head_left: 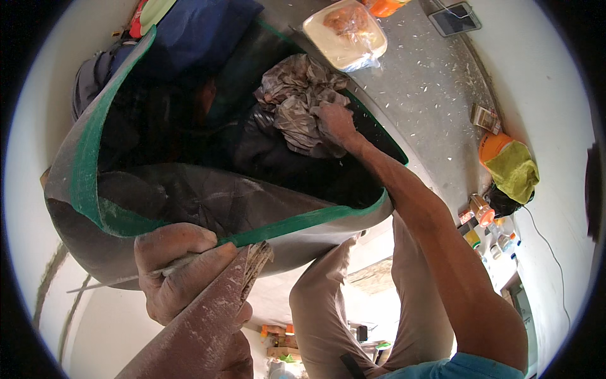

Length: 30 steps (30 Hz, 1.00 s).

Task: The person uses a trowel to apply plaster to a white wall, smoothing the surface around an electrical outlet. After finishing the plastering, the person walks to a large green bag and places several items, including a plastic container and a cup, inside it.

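A large grey bag (322, 237) with a green-trimmed rim gapes in front of me, its inside mostly dark. Reaching in from the right, my right hand (338, 124) is closed on a crumpled, striped grey-brown cloth (293, 95). At the bag's near rim, my left hand (180, 265) is closed, its fingertips against the green trim. It grips a stiff, folded, dusty reddish-brown sheet (196, 322), possibly sandpaper, which hides part of the hand and forearm. A thin rod (104, 285) sticks out to the left from the same fist.
Beyond the bag, a cream tub (315, 31) holds a plastic-wrapped orange-brown item. White flecks dot the grey floor (429, 88), where a phone (454, 19) lies far right. An orange container under a green cloth (514, 172) stands by the right wall, near a loose cable (548, 245).
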{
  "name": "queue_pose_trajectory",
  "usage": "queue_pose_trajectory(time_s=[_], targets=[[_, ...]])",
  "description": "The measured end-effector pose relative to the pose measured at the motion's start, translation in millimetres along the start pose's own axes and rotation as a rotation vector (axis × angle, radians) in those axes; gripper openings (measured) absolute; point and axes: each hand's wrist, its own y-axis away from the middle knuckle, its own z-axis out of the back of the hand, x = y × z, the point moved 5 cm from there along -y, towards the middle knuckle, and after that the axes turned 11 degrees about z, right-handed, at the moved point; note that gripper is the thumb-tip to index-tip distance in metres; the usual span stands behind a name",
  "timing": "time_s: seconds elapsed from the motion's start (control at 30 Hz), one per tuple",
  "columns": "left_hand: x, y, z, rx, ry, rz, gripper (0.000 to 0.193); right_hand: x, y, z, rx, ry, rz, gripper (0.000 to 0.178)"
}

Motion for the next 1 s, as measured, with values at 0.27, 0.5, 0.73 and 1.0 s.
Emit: queue_pose_trajectory(time_s=[0.27, 0.5, 0.73, 1.0], targets=[[36.3, 33.6, -7.4, 0.348, 0.524, 0.83, 0.044, 7.5, -34.9, 65.1, -0.288, 0.123, 0.059, 0.056], [3.5, 16.5, -18.9, -0.21, -0.13, 0.366, 0.049, -16.6, -42.3, 6.9, 0.02, 0.026, -0.02, 0.069], [10.4, 15.5, -26.3, -0.441, 0.036, 0.137, 0.048, -29.1, -43.3, -60.4, -0.016, 0.071, 0.151, 0.066], [17.0, 22.0, -31.3, -0.512, 0.087, 0.046, 0.047, 6.8, -37.3, -57.6, -0.009, -0.295, 0.094, 0.078]])
